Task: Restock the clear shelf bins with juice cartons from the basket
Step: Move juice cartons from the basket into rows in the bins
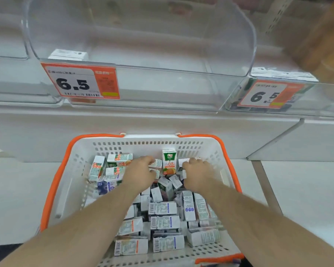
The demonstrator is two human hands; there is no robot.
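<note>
Both hands are down in the basket (79, 151), a white one with orange rims, sitting at 6 o'clock below the shelf. Left hand (141, 170) curls its fingers round a small carton (156, 164) near the far wall. Right hand (198, 171) grips a white carton (183, 162) at 1 o'clock of the pile. Between them one orange carton (169, 160) stands upright. Cartons lie jumbled everywhere below. At 12 o'clock the clear bin (162, 78) waits, price tag (79, 81) reading 6.5.
</note>
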